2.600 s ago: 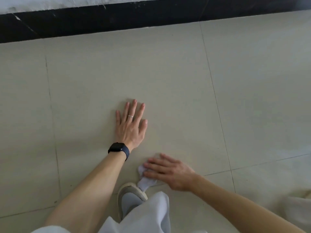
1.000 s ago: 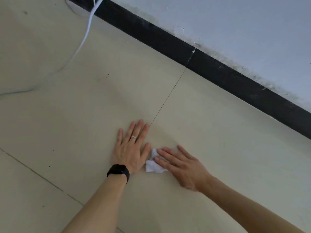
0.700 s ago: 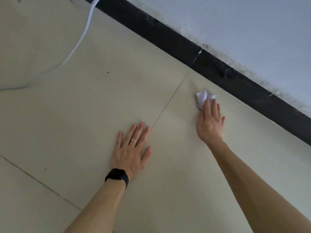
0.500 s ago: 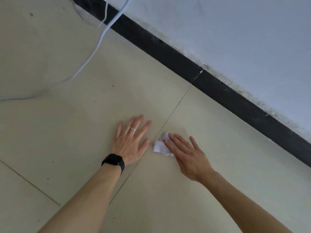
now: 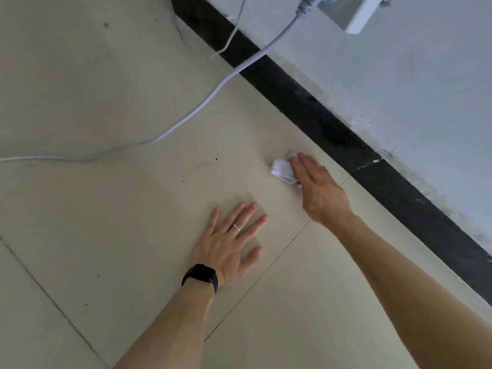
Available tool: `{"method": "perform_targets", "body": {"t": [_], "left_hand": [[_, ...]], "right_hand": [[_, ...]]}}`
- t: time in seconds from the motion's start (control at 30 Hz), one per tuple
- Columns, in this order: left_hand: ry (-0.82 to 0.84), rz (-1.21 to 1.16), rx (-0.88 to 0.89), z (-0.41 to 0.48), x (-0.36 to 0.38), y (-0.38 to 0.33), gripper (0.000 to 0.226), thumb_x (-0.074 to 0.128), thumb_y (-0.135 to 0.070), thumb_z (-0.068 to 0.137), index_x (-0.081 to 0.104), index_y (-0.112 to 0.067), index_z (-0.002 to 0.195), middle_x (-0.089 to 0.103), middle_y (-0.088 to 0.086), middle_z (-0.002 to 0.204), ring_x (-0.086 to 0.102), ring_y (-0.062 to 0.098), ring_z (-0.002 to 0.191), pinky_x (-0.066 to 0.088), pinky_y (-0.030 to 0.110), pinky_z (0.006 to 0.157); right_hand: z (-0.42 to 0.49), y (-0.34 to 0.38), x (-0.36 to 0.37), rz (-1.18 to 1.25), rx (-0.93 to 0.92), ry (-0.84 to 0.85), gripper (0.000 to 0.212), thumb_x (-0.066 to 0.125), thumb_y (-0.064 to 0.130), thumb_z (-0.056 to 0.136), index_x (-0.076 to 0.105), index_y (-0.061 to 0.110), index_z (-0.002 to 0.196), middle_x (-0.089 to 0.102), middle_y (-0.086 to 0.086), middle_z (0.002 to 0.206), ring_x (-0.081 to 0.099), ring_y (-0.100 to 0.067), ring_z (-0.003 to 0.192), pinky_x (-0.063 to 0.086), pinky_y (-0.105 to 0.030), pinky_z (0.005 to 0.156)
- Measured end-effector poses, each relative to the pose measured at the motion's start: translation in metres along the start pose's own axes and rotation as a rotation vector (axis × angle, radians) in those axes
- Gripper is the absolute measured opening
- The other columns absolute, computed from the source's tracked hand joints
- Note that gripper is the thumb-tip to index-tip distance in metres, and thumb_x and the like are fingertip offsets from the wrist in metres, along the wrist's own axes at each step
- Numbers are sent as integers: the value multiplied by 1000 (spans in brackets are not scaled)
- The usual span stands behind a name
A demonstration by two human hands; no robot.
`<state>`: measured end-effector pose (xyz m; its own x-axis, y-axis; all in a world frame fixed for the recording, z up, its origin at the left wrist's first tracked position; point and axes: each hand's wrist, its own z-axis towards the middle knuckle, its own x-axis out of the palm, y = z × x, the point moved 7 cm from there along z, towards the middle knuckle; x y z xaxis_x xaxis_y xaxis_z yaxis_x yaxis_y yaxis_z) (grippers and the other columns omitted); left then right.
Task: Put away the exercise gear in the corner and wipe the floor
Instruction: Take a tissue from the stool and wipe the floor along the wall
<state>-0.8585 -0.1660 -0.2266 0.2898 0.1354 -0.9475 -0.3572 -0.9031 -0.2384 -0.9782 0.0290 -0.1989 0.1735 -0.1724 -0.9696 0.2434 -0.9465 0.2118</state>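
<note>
A small crumpled white cloth (image 5: 281, 169) lies on the beige tiled floor (image 5: 133, 209), close to the black skirting. My right hand (image 5: 316, 187) presses on it with straight fingers, covering its right part. My left hand (image 5: 229, 243) rests flat on the floor nearer to me, fingers spread, with a ring and a black wristband. No exercise gear is in view.
A grey cable (image 5: 202, 105) runs across the floor from a white socket box (image 5: 356, 12) on the wall, with a thinner wire (image 5: 229, 41) beside it. The black skirting (image 5: 346, 134) runs diagonally below the pale wall. Dark specks (image 5: 216, 159) dot the floor near the cloth.
My right hand has slid the cloth away from my left hand, out toward the skirting. The view has shifted, and the socket box now shows. My left hand stays flat.
</note>
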Motion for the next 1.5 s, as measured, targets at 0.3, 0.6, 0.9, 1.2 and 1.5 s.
{"method": "perform_targets", "body": {"t": [0.3, 0.6, 0.9, 1.2, 1.5], "left_hand": [[-84, -30, -22, 0, -2, 2, 71, 37, -58, 93, 13, -40, 157, 5, -9, 166, 5, 13, 153, 14, 53, 121], [-77, -25, -2, 0, 2, 2, 68, 24, -58, 98, -5, -38, 157, -15, -9, 164, -12, 14, 152, -2, 52, 122], [-26, -20, -5, -2, -1, 2, 64, 16, -60, 99, -13, -44, 154, -24, -11, 162, -22, 11, 149, -14, 49, 120], [13, -42, -26, -17, -10, 4, 68, 20, -61, 99, -5, -37, 157, -17, -3, 165, -18, 20, 151, -8, 48, 122], [-164, -141, -526, -206, -7, 101, 69, 32, -45, 97, 23, -13, 156, 15, 4, 165, 15, 23, 151, 19, 49, 121]], "right_hand": [[-7, 40, 14, 66, -312, 57, 75, 50, 3, 88, 23, 16, 157, 18, -3, 165, 13, -21, 153, 18, -51, 122], [34, 97, 25, 104, -289, 131, 65, 31, 28, 94, 20, 18, 157, 14, -1, 165, 11, -20, 153, 12, -45, 122], [-9, 58, 17, 101, 77, 26, 68, 35, 7, 99, 9, 26, 159, 6, 4, 166, 0, -15, 153, 3, -46, 124], [-34, 76, 21, -45, 58, 358, 82, 33, -1, 96, -9, 36, 157, -16, 11, 164, -11, -12, 152, -3, -45, 121], [-98, 218, 58, 78, -271, 254, 78, 30, 6, 88, 6, 28, 159, 0, 4, 167, -1, -14, 153, 11, -46, 122]]}}
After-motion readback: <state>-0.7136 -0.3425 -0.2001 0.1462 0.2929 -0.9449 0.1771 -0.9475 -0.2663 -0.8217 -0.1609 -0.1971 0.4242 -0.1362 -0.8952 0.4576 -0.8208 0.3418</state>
